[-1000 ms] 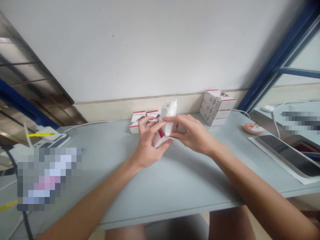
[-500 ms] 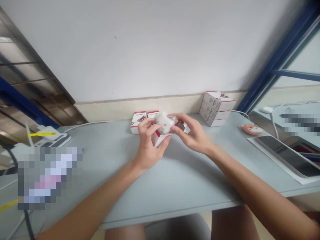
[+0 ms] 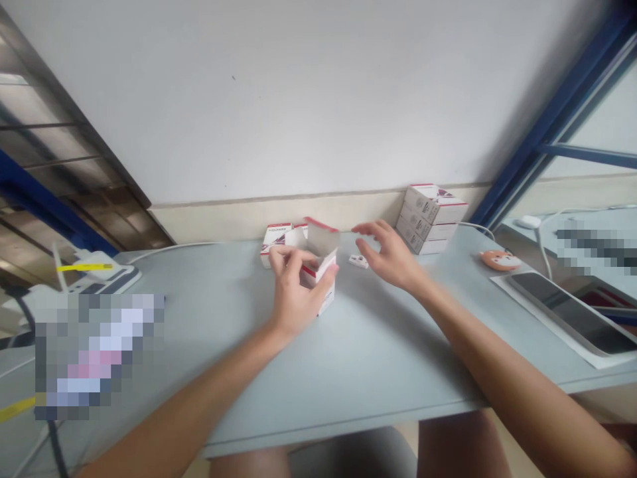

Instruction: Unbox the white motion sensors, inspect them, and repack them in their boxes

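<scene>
My left hand [image 3: 297, 289] grips a small white cardboard box [image 3: 327, 292] with red edging. The box's top flaps stand up and its lid leans back, while its inside is hidden from me. To the right of the box, my right hand [image 3: 387, 255] hovers with fingers apart and nothing in them. Beneath its fingertips a small white item with dark marks [image 3: 359, 261] lies on the table; I cannot make out its kind. Behind my left hand sits a closed white and red box [image 3: 275, 240], with another partly hidden beside it.
Several similar boxes are stacked [image 3: 432, 216] by the wall at back right. An orange fox-like mouse [image 3: 499, 259] and a dark phone-like slab [image 3: 572, 312] on white lie to the right. A power strip [image 3: 102, 275] with cables and a blurred-out item occupy the left.
The white, plastic-wrapped round item that was between both hands is out of sight. My right hand has moved off to the right and opened, and the box's flaps now show upright.
</scene>
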Demonstrator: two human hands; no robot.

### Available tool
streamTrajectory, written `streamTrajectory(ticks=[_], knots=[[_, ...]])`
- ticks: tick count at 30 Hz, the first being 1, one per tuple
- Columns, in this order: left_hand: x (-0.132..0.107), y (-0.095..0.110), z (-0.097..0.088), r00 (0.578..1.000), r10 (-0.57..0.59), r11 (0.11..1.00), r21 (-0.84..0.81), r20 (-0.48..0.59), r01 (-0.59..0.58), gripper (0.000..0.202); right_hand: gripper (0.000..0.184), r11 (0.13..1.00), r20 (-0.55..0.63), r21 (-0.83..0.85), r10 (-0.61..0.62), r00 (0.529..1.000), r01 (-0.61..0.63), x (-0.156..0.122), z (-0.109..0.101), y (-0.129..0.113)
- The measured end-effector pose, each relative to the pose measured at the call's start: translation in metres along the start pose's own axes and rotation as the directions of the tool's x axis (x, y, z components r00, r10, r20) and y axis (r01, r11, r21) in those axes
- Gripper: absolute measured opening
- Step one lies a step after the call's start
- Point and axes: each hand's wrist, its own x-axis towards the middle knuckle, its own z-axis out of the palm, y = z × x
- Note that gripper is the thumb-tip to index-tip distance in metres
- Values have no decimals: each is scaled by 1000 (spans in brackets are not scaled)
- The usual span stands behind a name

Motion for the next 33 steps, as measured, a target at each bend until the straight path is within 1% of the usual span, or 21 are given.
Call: streamTrajectory(ticks=[1,3,4,6,10,12,13,14,16,17,18,19,20,21,23,24,25,26,28,30,33], knots=[[1,0,-2,999,28,1000,-2,47,-28,28,26,994,85,-106,39,996,-30,1,0,8],[6,0,-8,988,103,994,-33,117,-100,27,26,961,222,-270,123,967,-60,2,1,23],[9,0,-11,983,129,991,-56,128,-122,28,26,947,261,-315,158,952,-70,1,1,28],[15,-1,-17,984,134,988,-92,113,-124,28,26,935,303,-346,196,933,-84,-1,2,33],[19,-6,-19,999,40,997,-71,31,-38,14,21,945,333,-326,149,931,-34,-2,2,33],[17,-8,-15,998,-59,991,-122,21,62,24,19,955,323,-295,122,939,-23,-1,3,33],[16,-8,-12,991,-130,973,-185,45,136,32,18,963,310,-269,110,944,-24,0,3,33],[15,-9,-9,974,-204,940,-258,96,222,38,18,971,284,-236,93,954,-24,1,2,33],[13,-8,-5,915,-307,846,-367,260,388,40,18,987,169,-163,29,985,-1,5,-1,32],[12,-7,-3,887,-321,813,-384,333,438,40,20,992,69,-126,-14,998,23,7,-4,29],[12,-7,-2,869,-316,804,-379,380,458,40,21,995,-57,-85,-54,997,49,8,-8,23],[11,-5,-1,869,-298,821,-359,394,444,42,22,996,-189,-44,-90,978,83,9,-13,14],[10,-4,0,881,-274,851,-328,386,409,43,23,993,-318,1,-114,941,120,8,-18,3],[8,-2,0,896,-246,884,-293,370,364,44,22,985,-413,45,-133,901,167,6,-23,-10],[4,3,0,916,-184,931,-235,356,278,44,21,956,-495,56,-226,839,290,-1,-32,-38],[3,7,0,919,-153,943,-225,363,246,44,20,938,-460,28,-295,838,345,-6,-35,-50],[1,10,0,918,-128,947,-227,375,225,45,19,917,-370,-15,-375,850,398,-10,-37,-60],[0,15,-1,917,-112,948,-235,384,214,45,16,893,-284,-62,-445,849,446,-14,-37,-67],[0,23,-2,912,-97,945,-250,398,209,45,15,862,-150,-134,-505,850,488,-19,-33,-72],[1,29,-4,910,-83,945,-256,407,201,45,14,866,-100,-166,-491,865,472,-21,-28,-69],[1,32,-5,899,-95,943,-251,427,219,47,8,899,-77,-146,-427,901,413,-21,-24,-63]])
